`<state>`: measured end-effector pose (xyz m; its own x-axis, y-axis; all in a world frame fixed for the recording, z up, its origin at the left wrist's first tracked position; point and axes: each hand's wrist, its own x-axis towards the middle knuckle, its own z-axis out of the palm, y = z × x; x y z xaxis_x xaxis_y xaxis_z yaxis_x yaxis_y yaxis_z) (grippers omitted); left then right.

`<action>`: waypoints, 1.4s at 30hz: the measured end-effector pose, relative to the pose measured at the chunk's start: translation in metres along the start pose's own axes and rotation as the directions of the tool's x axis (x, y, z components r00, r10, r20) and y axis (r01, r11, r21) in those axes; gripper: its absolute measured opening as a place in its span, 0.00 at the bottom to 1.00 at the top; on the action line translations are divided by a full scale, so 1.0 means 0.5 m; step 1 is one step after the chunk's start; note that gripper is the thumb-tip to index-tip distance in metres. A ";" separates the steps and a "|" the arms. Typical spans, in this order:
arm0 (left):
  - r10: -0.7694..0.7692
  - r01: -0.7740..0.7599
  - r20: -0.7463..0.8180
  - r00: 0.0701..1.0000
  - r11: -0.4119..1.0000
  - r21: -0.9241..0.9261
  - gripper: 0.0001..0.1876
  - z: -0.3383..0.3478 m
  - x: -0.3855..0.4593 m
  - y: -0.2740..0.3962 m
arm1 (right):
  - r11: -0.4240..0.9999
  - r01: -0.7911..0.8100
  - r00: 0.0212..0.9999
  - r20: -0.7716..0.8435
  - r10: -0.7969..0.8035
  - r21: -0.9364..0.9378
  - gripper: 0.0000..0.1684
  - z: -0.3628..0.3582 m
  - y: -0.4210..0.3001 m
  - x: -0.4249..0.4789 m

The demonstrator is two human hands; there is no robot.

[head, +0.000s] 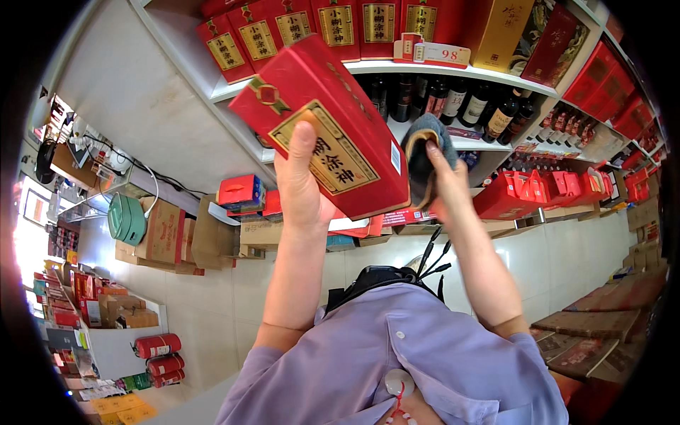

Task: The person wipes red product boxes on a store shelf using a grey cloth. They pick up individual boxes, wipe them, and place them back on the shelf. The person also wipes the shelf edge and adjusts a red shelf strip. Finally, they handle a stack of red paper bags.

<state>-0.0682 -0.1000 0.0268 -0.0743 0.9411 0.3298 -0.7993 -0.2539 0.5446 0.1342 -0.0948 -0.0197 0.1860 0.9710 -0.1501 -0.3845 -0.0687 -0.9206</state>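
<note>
My left hand (303,180) grips a red liquor gift box (345,138) with a gold label, its thumb on the label and its other fingers hidden behind. The box is tilted in front of the shelves. Beside its lower right side, my right hand (449,180) holds a bunched grey-blue cloth (431,141) with a tan edge. Whether the cloth touches the box is hard to tell. More red boxes (336,29) of the same look stand in a row on the upper white shelf (414,68), behind a price tag (431,52).
Dark wine bottles (474,106) stand on the shelf below. Red gift bags (518,194) line the lower right. Cardboard boxes (162,231) and a green container (127,219) are at left, with several fire extinguishers (158,346) nearer. Stacked cartons (589,324) lie at right.
</note>
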 end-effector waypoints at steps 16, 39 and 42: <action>0.215 -0.203 -0.121 0.969 0.974 0.101 0.30 0.001 0.009 -0.042 | 0.736 -0.233 0.961 0.268 0.073 0.636 0.29 0.138 0.031 -0.080; -0.077 0.023 0.158 0.984 0.949 0.315 0.38 -0.044 0.020 -0.046 | 0.721 0.516 0.839 0.103 -0.534 -0.462 0.14 -0.074 -0.079 0.054; -0.280 0.238 0.184 0.942 0.946 0.221 0.40 -0.028 0.029 -0.086 | 0.806 0.516 0.856 0.204 -0.475 -0.291 0.17 -0.039 -0.139 0.084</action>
<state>-0.0430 -0.0724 -0.0027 0.2630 0.9170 0.2999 -0.6418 -0.0658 0.7641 0.1862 -0.0536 0.0312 0.1571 0.9108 0.3819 0.0494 0.3790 -0.9241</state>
